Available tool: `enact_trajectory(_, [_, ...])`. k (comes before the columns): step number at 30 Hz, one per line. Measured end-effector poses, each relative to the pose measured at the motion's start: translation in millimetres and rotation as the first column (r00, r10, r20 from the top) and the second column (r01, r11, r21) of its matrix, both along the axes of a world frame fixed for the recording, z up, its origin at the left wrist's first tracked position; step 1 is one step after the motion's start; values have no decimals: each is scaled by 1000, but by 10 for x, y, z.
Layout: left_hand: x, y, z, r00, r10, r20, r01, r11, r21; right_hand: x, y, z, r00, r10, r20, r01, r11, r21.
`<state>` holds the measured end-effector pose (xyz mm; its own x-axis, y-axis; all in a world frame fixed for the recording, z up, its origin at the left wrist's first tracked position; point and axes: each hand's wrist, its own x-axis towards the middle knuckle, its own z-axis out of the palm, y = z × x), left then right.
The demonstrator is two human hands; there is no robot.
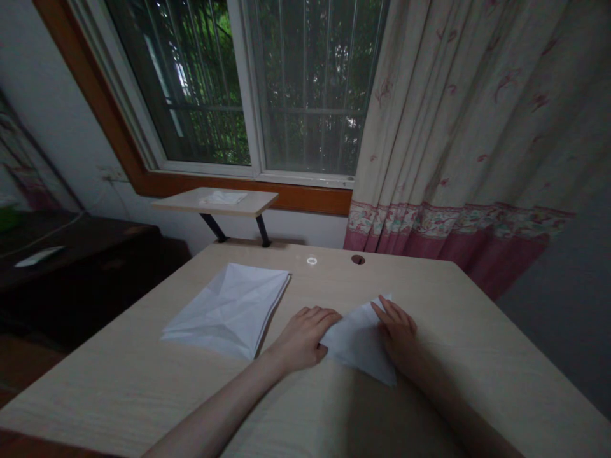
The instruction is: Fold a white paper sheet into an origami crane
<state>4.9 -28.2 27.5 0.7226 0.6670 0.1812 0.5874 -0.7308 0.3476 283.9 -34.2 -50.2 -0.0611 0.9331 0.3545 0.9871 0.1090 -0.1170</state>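
Observation:
A white sheet of paper (359, 343), folded into a rough triangle, lies on the table between my two hands. At its left corner, my left hand (308, 334) has its fingers curled over the edge, with the thumb low beside it. My right hand (398, 331) holds the upper right edge, its index finger near the top corner. The right hand's lower fingers are partly in shadow. To the left of my left hand rests a stack of creased white paper sheets (229, 305), apart from the sheet in my hands.
The pale wooden table (305, 420) has a white ring (312, 261) and a dark round cable hole (358, 259) near its back edge. A small raised shelf (176, 202) carries a crumpled white piece (224, 197). Behind are a window and a flowered curtain (458, 127); a dark cabinet (95, 267) stands left.

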Motion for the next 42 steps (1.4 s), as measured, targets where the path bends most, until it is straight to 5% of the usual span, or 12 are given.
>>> enact_trajectory(10, [-45, 162, -101, 956, 289, 41, -291, 955, 53, 22, -27, 40, 984, -143, 102, 140, 990, 33])
enact_trajectory(18, [-58, 200, -124, 925, 358, 125, -357, 934, -30, 20, -69, 94, 973, -164, 163, 175, 983, -58])
enact_trajectory(26, [-76, 272, -241, 889, 328, 321, -292, 944, -154, 29, -71, 98, 970, -160, 182, 177, 981, -79])
enact_trajectory(33, [-56, 220, -173, 943, 178, 282, -205, 976, 72, 20, -75, 130, 978, -149, 148, 161, 985, -68])
enact_trajectory(42, [39, 76, -202, 988, 19, 156, -29, 998, 63, -12, -86, 106, 988, 142, 52, -143, 989, 24])
